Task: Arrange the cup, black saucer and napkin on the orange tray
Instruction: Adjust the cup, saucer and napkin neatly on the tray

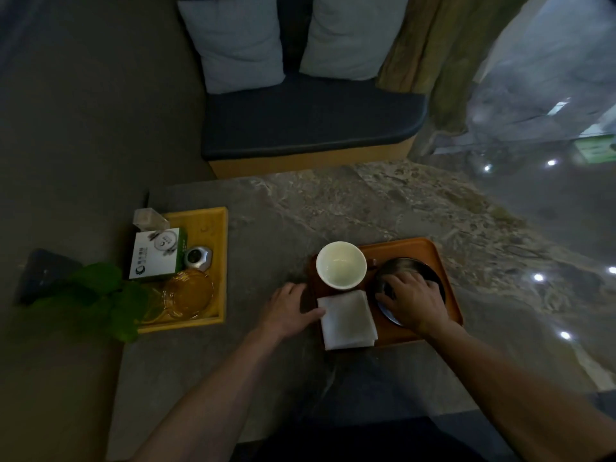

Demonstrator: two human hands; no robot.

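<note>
An orange tray point(420, 250) lies on the stone table in front of me. A white cup point(340, 265) stands upright at the tray's far left, empty inside. A folded white napkin point(348, 320) lies at the tray's near left, its near edge past the tray rim. The black saucer point(411, 266) sits on the right half of the tray. My right hand point(413, 300) lies over the saucer with fingers spread and curved down onto it. My left hand point(288, 310) rests on the table beside the tray, its thumb touching the napkin's left edge.
A yellow tray point(208, 225) at the left holds a white-green box point(156, 255), a silver pot point(198, 258), a glass dish point(188, 293) and a clear block. Green leaves point(100, 295) overlap its near corner. A cushioned bench point(310, 121) stands beyond the table.
</note>
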